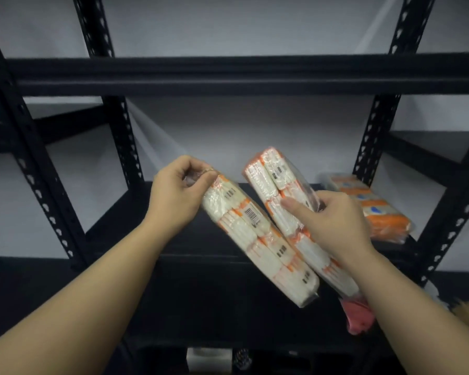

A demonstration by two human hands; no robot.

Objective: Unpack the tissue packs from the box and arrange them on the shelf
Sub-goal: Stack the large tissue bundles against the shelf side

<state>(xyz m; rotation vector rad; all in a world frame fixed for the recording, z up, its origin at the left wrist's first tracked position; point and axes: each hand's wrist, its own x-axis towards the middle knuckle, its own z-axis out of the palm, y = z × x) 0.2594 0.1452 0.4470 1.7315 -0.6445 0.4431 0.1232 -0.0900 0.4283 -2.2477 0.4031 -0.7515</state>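
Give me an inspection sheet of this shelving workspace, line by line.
Surface: black shelf board, mostly bare.
Job's things: left tissue pack and right tissue pack held tilted in front of the shelf; a third pack lies flat on the shelf at right.
Clutter: pink plastic hangs under the right forearm.
Hands: left hand pinches its pack's wrapper top; right hand grips the other pack.
Cables: nothing seen.
Surroundings: black perforated uprights, white wall behind.
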